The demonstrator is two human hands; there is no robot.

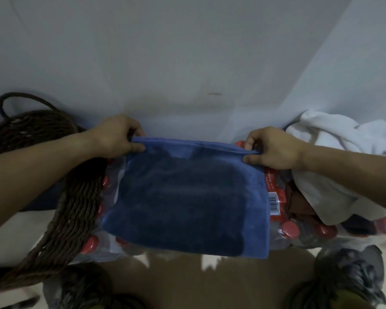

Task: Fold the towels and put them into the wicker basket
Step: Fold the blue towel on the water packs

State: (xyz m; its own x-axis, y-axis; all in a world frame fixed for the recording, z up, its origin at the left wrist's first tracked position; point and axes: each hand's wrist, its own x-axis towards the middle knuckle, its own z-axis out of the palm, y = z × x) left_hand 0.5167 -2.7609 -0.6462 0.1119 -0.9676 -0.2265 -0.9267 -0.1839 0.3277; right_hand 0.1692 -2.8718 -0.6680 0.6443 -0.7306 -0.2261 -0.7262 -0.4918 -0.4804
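Blue towel (187, 197) spread flat over a shrink-wrapped pack of red-capped bottles (290, 228), which serves as the surface here. Far edge pinched at both corners: left hand (116, 137) with fingers curled round the far-left corner, right hand (274, 150) with fingers clamped on the far-right corner, hem pulled taut between them. Looks already doubled over, judging by the darker patch showing through the middle, so probably mid-fold with another fold or two to go. Soft, light, floppy stuff, zero stiffness, so likely to sag in the middle the second it's lifted. Best grabbed right at the corners along the hem, like now, and kept stretched so the layers don't slide apart. Terry-ish nap, so not slippery, no real risk of dropping. Wicker basket (60, 197) just beside the pack on the left edge, dark brown weave, handle arching at the far-left. White towel (334, 152) bunched up at the far-right corner, not yet folded, with something brownish tucked under it, hard to tell what. As for writing: red label strip with a barcode (274, 201) on the pack's right side, something like "12x550" on it, rest too blurry to read. No brand readable.
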